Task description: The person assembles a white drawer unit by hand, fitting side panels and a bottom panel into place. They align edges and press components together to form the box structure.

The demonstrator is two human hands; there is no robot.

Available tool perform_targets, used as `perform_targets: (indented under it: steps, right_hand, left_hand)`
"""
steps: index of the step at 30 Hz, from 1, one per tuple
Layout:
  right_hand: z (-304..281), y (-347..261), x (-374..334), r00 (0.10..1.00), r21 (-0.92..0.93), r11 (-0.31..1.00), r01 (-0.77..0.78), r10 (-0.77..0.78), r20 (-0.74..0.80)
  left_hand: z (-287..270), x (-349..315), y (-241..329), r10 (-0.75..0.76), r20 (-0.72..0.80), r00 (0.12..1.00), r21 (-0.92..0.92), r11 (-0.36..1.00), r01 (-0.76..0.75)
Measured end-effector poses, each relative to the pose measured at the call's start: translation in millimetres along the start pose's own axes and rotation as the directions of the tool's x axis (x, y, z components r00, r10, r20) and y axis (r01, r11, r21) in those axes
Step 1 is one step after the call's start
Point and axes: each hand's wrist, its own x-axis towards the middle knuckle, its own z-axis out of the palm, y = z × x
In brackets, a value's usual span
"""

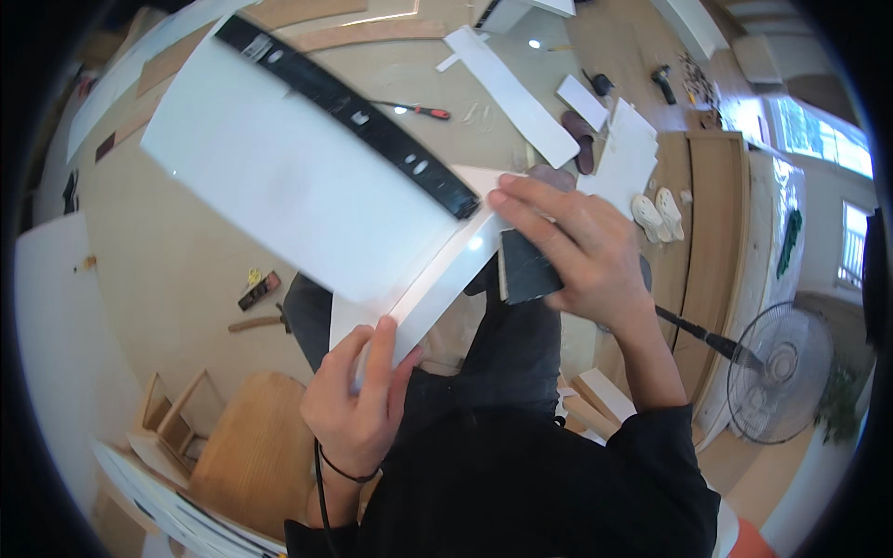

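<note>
The white board [445, 290] lies slantwise above the person's lap, with a large white panel [270, 177] meeting its upper edge; a black rail [353, 113] runs along the panel's far side. The left hand [358, 395] grasps the board's near end, fingers over the edge. The right hand [595, 256] lays its fingertips on the far end, beside a dark block [527, 270]; whether it grips either, I cannot tell. Under them spreads a shiny pale tan floor [177, 279], with a red-handled screwdriver [433, 112] beyond the rail and a hammer [259, 324] to the left. Farther off lie a long white plank [516, 98], a dark slipper [579, 139] and pale clogs [649, 218]. A wooden chair [251, 446] stands at lower left; at right are a fan [779, 367], a wooden cabinet [716, 223] and bright windows [823, 137].
</note>
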Motion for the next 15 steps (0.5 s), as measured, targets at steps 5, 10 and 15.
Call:
perform_targets:
  steps: [5,10,15]
  right_hand:
    - [14.6,-9.7,7.1,0.984,-0.064,0.991,0.117,-0.124,-0.126]
    - [31.5,-59.6,-0.9,0.981,-0.058,0.987,0.147,-0.153,-0.12]
    - [50.6,-109.5,-12.9,0.984,0.023,0.984,0.179,-0.179,-0.025]
  left_hand:
    - [-3.8,-35.9,-12.1,-0.099,-0.219,0.971,-0.208,0.977,0.053]
    - [17.6,-54.4,-21.8,-0.229,-0.358,0.905,-0.471,0.881,0.037]
    - [31.7,-63.8,-27.8,-0.355,-0.366,0.86,-0.691,0.723,0.005]
